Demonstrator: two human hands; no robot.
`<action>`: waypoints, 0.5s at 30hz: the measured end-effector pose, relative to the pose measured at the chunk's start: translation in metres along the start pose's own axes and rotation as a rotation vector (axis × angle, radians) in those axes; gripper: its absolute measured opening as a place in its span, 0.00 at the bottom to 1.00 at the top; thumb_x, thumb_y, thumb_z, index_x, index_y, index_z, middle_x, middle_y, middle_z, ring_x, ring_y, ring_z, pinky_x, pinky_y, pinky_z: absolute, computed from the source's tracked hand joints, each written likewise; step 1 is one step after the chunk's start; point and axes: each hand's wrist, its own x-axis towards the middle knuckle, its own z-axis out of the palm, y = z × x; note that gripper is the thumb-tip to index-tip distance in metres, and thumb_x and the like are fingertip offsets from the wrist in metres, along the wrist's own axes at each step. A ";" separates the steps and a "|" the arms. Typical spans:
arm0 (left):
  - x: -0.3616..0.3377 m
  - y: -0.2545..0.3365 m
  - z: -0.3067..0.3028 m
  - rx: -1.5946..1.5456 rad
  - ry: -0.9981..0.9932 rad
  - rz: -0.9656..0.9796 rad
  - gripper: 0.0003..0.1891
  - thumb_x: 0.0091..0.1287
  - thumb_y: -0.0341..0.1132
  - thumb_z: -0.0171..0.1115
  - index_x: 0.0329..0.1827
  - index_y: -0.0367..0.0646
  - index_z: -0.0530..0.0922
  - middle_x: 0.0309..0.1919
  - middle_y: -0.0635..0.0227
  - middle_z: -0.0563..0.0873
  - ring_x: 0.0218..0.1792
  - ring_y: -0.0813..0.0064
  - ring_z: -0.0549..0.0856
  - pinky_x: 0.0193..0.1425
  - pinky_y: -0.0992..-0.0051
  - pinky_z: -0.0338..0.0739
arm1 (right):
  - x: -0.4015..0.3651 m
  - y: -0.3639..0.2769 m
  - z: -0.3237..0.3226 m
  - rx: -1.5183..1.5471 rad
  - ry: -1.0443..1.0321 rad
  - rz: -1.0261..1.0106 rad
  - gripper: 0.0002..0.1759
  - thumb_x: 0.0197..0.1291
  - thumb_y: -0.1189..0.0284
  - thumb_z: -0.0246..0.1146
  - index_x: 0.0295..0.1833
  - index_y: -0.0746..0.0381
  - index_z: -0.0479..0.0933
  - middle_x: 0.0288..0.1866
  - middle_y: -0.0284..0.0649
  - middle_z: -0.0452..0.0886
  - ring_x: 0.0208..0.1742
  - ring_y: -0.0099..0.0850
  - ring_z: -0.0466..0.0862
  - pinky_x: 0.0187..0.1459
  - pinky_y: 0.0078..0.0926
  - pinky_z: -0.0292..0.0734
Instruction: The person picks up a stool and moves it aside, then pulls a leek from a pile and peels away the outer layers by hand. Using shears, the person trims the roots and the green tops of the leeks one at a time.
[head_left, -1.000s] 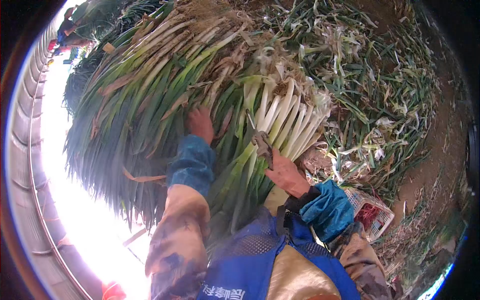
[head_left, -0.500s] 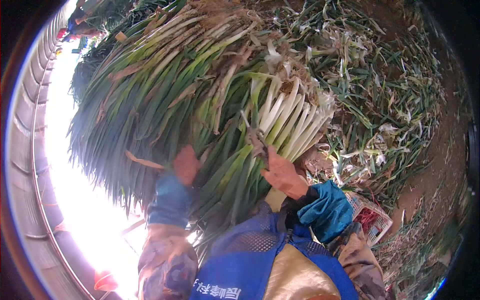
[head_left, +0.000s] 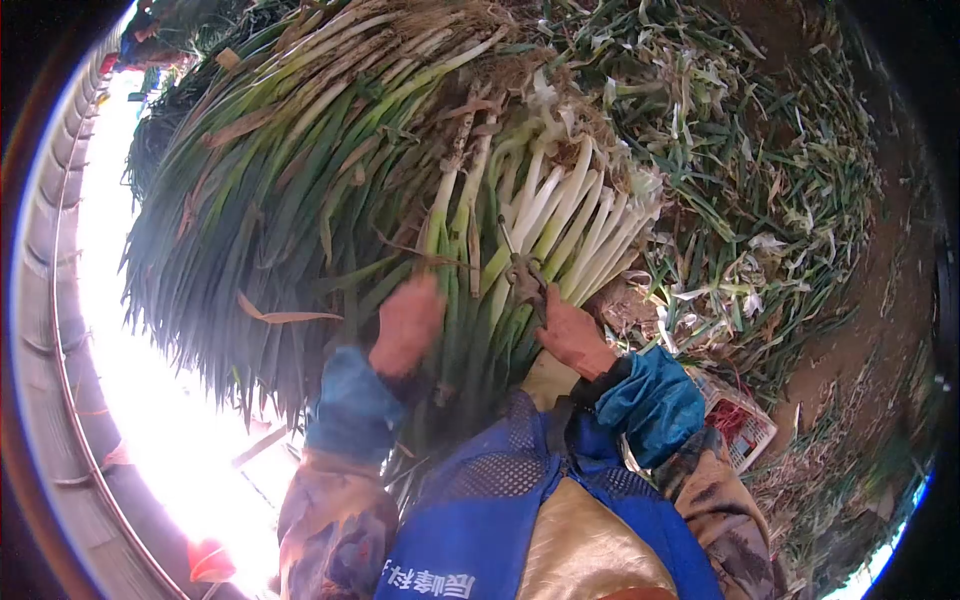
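Observation:
My right hand (head_left: 577,340) is closed on the handle of a metal tool (head_left: 524,278), which looks like shears, over the bundle's lower stalks. White-stemmed leeks (head_left: 590,225) fan out above and right of that hand, roots pointing up. On the left, my left hand (head_left: 410,322) is blurred among the green leaves, beside a few thin yellow-green stalks (head_left: 440,215); its fingers are too smeared to tell whether they grip anything. A large heap of untrimmed leeks (head_left: 270,210) spreads to the upper left, with a dry leaf (head_left: 285,316) on it.
Leaf scraps (head_left: 740,190) and peeled skins cover the ground at the right. A pale crate (head_left: 735,425) with red strands inside stands by my right sleeve. A ribbed wall (head_left: 50,300) curves along the far left. Part of another person (head_left: 140,30) shows at top left.
My left hand has moved right, toward my right hand. Several thin stalks now stand out beside the white-stemmed ones. The tool has tilted slightly in my right hand.

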 end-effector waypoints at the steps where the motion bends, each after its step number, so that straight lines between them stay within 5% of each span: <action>1: 0.022 -0.013 0.013 -0.086 0.185 0.102 0.09 0.60 0.33 0.53 0.39 0.38 0.71 0.32 0.53 0.79 0.37 0.52 0.81 0.37 0.58 0.75 | -0.001 0.001 0.000 0.010 0.003 -0.012 0.33 0.50 0.69 0.58 0.59 0.72 0.54 0.33 0.59 0.76 0.37 0.56 0.79 0.36 0.49 0.74; 2: 0.041 -0.026 0.026 -0.171 0.369 0.204 0.07 0.60 0.31 0.51 0.39 0.38 0.72 0.34 0.53 0.79 0.40 0.52 0.80 0.40 0.58 0.75 | -0.004 0.002 0.002 0.021 0.003 -0.024 0.35 0.50 0.68 0.59 0.59 0.73 0.54 0.35 0.60 0.76 0.39 0.56 0.78 0.38 0.48 0.74; 8: 0.092 -0.034 0.048 -0.205 0.422 -0.201 0.09 0.60 0.27 0.49 0.41 0.40 0.73 0.37 0.50 0.79 0.42 0.46 0.78 0.44 0.54 0.71 | -0.010 -0.001 0.025 0.090 0.174 -0.365 0.42 0.52 0.66 0.57 0.66 0.77 0.47 0.30 0.57 0.75 0.35 0.54 0.77 0.34 0.44 0.74; 11: 0.090 -0.042 0.051 -0.174 0.221 -0.390 0.10 0.59 0.32 0.52 0.40 0.37 0.74 0.37 0.47 0.79 0.41 0.44 0.78 0.44 0.53 0.71 | -0.003 -0.021 0.024 0.168 0.049 -0.373 0.38 0.51 0.66 0.58 0.62 0.76 0.51 0.34 0.59 0.75 0.39 0.55 0.77 0.37 0.45 0.72; 15: 0.106 -0.069 0.057 -0.315 0.126 -0.181 0.13 0.56 0.39 0.56 0.34 0.35 0.76 0.36 0.43 0.79 0.41 0.44 0.78 0.45 0.52 0.71 | 0.023 -0.044 0.009 0.213 -0.083 -0.266 0.35 0.50 0.67 0.59 0.60 0.74 0.54 0.35 0.60 0.75 0.40 0.57 0.76 0.38 0.47 0.71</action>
